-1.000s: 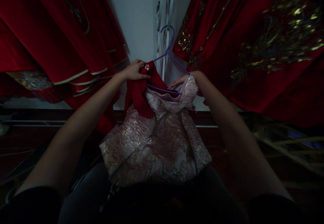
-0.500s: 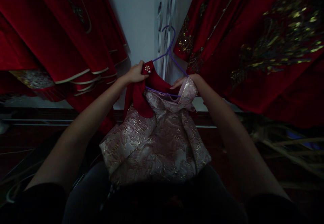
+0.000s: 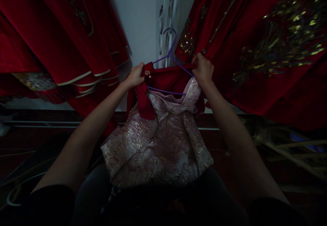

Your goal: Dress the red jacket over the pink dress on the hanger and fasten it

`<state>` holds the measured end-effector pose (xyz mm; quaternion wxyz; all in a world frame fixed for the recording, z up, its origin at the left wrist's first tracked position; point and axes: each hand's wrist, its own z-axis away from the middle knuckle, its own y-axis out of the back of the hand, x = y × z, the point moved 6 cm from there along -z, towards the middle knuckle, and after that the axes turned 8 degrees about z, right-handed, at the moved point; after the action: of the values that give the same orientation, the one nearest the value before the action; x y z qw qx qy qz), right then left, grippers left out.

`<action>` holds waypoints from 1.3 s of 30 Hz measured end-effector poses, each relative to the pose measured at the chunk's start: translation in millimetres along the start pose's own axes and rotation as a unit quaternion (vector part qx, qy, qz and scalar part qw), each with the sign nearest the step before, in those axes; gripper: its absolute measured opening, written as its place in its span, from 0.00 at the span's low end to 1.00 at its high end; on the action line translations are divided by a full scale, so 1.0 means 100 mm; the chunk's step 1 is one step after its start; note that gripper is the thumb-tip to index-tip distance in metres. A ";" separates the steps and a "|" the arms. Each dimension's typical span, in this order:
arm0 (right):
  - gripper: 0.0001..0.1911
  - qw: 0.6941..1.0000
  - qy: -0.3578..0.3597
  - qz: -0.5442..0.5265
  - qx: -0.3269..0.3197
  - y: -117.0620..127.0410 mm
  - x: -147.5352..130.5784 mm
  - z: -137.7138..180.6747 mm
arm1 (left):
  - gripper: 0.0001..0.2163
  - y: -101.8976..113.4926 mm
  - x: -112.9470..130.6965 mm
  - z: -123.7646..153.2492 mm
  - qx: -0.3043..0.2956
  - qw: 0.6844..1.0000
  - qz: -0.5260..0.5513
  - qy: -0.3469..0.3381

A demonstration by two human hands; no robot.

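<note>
A pink brocade dress with gold sheen hangs on a purple hanger and spreads over my lap. Behind its neckline and over its left shoulder lies a red garment with a small pearl flower brooch. My left hand is closed on the red cloth beside the brooch. At the other end, my right hand pinches the red garment's edge by the hanger's right arm, above the dress strap. The red cloth is stretched between both hands, and its part behind the dress is hidden.
Red embroidered clothing hangs on the left. More red clothing with gold sequins hangs on the right. A pale panel with metal fittings stands between them. Pale slats lie low at the right.
My right hand has come up from behind the dress strap and raised the red garment's right side. The red cloth now spans behind the neckline. My left hand has barely moved.
</note>
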<state>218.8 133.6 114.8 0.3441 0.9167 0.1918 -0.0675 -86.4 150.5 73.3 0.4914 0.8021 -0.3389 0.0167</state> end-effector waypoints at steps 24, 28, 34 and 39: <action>0.13 0.998 -0.037 -0.043 -0.002 0.76 0.33 0.79 | 0.19 -0.39 0.09 0.24 0.080 0.996 0.031 0.036; 0.15 0.996 -0.054 -0.077 -0.005 0.62 0.41 0.79 | 0.19 -0.41 0.11 0.25 0.089 0.994 0.047 0.033; 0.19 0.974 -0.118 -0.192 0.023 0.21 0.40 0.68 | 0.20 -0.38 0.29 0.38 0.109 0.992 0.056 0.032; 0.19 0.966 -0.082 -0.243 -0.021 -0.14 -0.27 0.75 | 0.23 -0.38 0.37 0.47 0.140 0.988 0.052 0.033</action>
<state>188.9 85.1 56.7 0.3510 0.8263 0.3817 -0.2201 -50.6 104.2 32.6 0.3834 0.8432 -0.3583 0.1165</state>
